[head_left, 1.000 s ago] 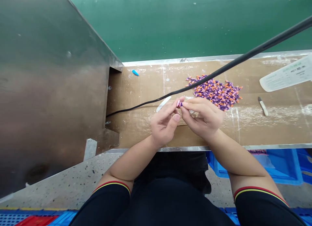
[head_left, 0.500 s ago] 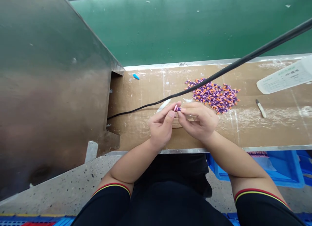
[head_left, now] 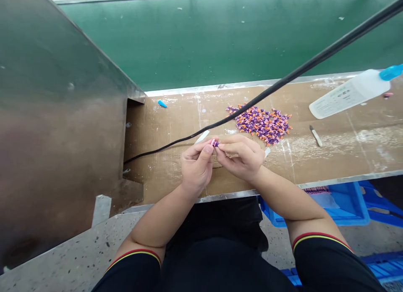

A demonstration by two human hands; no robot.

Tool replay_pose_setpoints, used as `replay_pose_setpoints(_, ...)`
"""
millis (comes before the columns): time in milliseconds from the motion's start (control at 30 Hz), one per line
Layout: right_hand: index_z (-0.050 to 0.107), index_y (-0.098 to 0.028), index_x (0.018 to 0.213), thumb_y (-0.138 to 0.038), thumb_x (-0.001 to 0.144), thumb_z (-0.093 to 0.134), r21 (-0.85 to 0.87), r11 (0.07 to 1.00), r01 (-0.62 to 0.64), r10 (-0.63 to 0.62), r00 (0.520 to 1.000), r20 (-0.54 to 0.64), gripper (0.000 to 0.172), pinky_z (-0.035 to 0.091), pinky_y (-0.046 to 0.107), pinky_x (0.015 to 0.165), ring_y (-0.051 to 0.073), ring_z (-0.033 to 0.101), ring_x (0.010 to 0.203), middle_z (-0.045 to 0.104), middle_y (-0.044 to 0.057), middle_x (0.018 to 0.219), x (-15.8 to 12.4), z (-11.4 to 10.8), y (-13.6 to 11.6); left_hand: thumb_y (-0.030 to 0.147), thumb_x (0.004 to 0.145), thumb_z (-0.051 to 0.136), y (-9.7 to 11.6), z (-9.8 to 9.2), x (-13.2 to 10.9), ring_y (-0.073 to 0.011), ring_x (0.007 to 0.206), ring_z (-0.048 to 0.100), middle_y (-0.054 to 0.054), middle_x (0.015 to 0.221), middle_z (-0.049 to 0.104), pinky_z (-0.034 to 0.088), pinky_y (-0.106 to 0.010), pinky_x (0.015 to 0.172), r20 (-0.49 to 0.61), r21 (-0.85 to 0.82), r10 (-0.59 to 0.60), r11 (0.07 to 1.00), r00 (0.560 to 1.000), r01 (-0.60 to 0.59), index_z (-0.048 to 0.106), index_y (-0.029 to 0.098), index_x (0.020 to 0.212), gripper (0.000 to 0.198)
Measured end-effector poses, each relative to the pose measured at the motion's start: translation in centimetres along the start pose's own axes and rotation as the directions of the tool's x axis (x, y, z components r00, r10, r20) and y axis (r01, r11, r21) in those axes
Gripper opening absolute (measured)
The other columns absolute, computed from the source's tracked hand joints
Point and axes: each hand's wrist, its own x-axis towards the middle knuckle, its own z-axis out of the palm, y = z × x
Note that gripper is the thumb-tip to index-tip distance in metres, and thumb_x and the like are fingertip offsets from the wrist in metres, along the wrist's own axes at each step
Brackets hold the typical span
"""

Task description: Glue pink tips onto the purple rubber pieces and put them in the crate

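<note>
Left hand (head_left: 195, 168) and right hand (head_left: 242, 157) together, palms inward, fingertips in an apparent pinch.

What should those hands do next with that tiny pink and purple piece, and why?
Probably press the ends of the small pink and purple piece together, gently. The left hand and the right hand both pinch it at their fingertips above the cardboard bench, near the pile of purple and orange pieces. Whether it is already joined is too small to tell.

Cardboard-covered bench (head_left: 346, 157), green surface (head_left: 220, 44), speckled floor (head_left: 78, 250).
</note>
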Motion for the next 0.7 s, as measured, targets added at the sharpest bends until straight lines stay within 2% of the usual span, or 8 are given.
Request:
replay_pose_setpoints(133, 0.067, -0.029, 0.109, -0.016, 0.102, 0.076, -0.027, 0.999, -0.030, 0.029, 0.999, -0.040, 0.017, 0.069, 0.028, 0.071, 0.013, 0.079, 0.077, 0.081, -0.004, 0.091, 1.3, -0.8, 0.6, 0.057, 0.081, 0.102, -0.1, 0.1, 0.1, -0.0143, 0.088, 0.082, -0.007, 0.105, 0.089, 0.065, -0.022, 0.077, 0.000, 0.005, 0.021, 1.000, 1.000, -0.021, 0.092, 0.030, 0.100, 0.034)
replay_pose_setpoints(233, 0.066, -0.030, 0.111, -0.021, 0.106, 0.070, -0.089, 0.982, -0.168, 0.155, 0.978, -0.143, 0.011, 0.069, 0.036, 0.082, 0.017, 0.078, 0.086, 0.074, -0.001, 0.094, 1.3, -3.7, 1.1, 0.060, 0.081, 0.100, 0.0, 0.2, 0.0, -0.0147, 0.081, 0.078, -0.008, 0.096, 0.088, 0.060, -0.023, 0.069, 0.002, 0.051, 0.084, 0.995, 0.996, -0.084, 0.091, 0.027, 0.095, 0.037)
replay_pose_setpoints(300, 0.066, -0.031, 0.114, -0.030, 0.109, 0.068, -0.126, 0.953, -0.276, 0.241, 0.941, -0.237, 0.006, 0.069, 0.041, 0.087, 0.020, 0.079, 0.094, 0.070, 0.002, 0.100, -0.3, -7.6, 1.2, 0.064, 0.080, 0.100, 0.1, 0.4, -0.2, -0.0142, 0.074, 0.074, -0.007, 0.088, 0.086, 0.057, -0.024, 0.065, 0.008, 0.090, 0.139, 0.986, 0.990, -0.139, 0.090, 0.026, 0.088, 0.039)
replay_pose_setpoints(400, 0.067, -0.036, 0.124, -0.037, 0.108, 0.071, -0.179, 0.920, -0.350, 0.258, 0.881, -0.397, 0.016, 0.069, 0.038, 0.080, 0.021, 0.079, 0.099, 0.071, 0.003, 0.110, -5.3, -15.9, 0.5, 0.068, 0.079, 0.099, 0.4, 0.5, -0.5, -0.0138, 0.069, 0.069, -0.005, 0.082, 0.083, 0.053, -0.026, 0.061, 0.039, 0.146, 0.178, 0.972, 0.983, -0.182, 0.088, 0.028, 0.081, 0.042)
replay_pose_setpoints(500, 0.067, -0.036, 0.118, -0.044, 0.099, 0.082, -0.204, 0.859, -0.470, 0.238, 0.719, -0.654, 0.025, 0.065, 0.030, 0.073, 0.018, 0.079, 0.103, 0.075, 0.000, 0.128, -11.7, -24.6, -1.2, 0.067, 0.086, 0.094, 0.4, 0.4, -0.8, -0.0132, 0.065, 0.066, -0.004, 0.080, 0.080, 0.051, -0.027, 0.057, 0.139, 0.183, 0.234, 0.949, 0.962, -0.258, 0.086, 0.027, 0.080, 0.041)
replay_pose_setpoints(600, 0.065, -0.029, 0.109, -0.056, 0.094, 0.082, -0.183, 0.550, -0.815, 0.453, 0.476, -0.754, 0.036, 0.067, 0.031, 0.082, 0.018, 0.081, 0.097, 0.078, 0.001, 0.110, -16.9, -30.7, -2.7, 0.058, 0.097, 0.086, 0.0, 0.3, -0.8, -0.0128, 0.062, 0.065, -0.004, 0.077, 0.077, 0.049, -0.026, 0.052, 0.277, 0.170, 0.392, 0.879, 0.877, -0.447, 0.085, 0.025, 0.083, 0.036)
replay_pose_setpoints(667, 0.065, -0.024, 0.112, -0.063, 0.102, 0.065, -0.352, 0.142, -0.925, 0.685, 0.348, -0.640, 0.040, 0.068, 0.035, 0.085, 0.019, 0.081, 0.089, 0.077, 0.003, 0.096, -19.1, -32.9, -2.9, 0.052, 0.102, 0.082, -0.3, 0.2, -0.7, -0.0127, 0.061, 0.066, -0.003, 0.076, 0.076, 0.051, -0.026, 0.052, 0.358, 0.163, 0.479, 0.813, 0.802, -0.559, 0.084, 0.024, 0.085, 0.033)
replay_pose_setpoints(700, 0.067, -0.022, 0.113, -0.063, 0.104, 0.059, -0.472, -0.026, -0.881, 0.788, 0.272, -0.552, 0.043, 0.069, 0.036, 0.085, 0.020, 0.081, 0.087, 0.077, 0.003, 0.090, -19.8, -33.5, -2.7, 0.051, 0.104, 0.079, -0.4, 0.1, -0.6, -0.0131, 0.062, 0.067, -0.003, 0.076, 0.076, 0.053, -0.026, 0.053, 0.398, 0.177, 0.497, 0.783, 0.771, -0.596, 0.083, 0.024, 0.086, 0.033)
